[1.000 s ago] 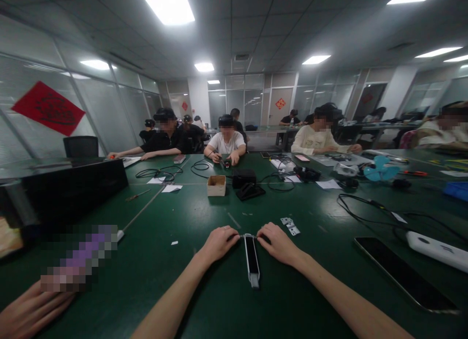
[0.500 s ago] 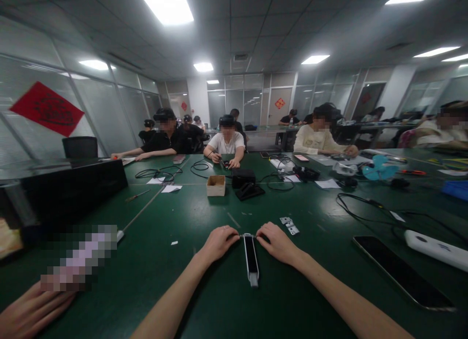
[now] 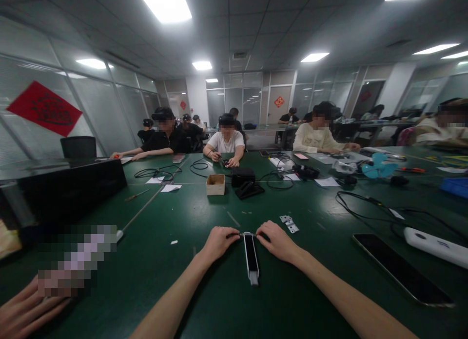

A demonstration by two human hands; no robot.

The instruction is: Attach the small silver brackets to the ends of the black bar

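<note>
A slim device with a black face and a whitish frame (image 3: 251, 255) lies lengthwise before me on the green table (image 3: 292, 300), its narrow grey tip toward me. At its far end, my left hand (image 3: 219, 241) pinches the left side with thumb and fingers together. My right hand (image 3: 276, 239) does the same on the right side. What small part sits between the fingertips is too fine to make out. Just beyond my right hand are white hinge-like plates with holes (image 3: 289, 224).
At right lie a dark phone (image 3: 400, 268), a white elongated case (image 3: 437, 246) and black cables. A small box (image 3: 215, 185) and a black stand (image 3: 249, 190) are ahead. Another person's hand (image 3: 29, 305) rests at lower left by a blurred object. Several people sit across the table.
My hands and the device hold nearly the same place. The view has shifted very slightly. Across the table at right, a person's hand has moved a little.
</note>
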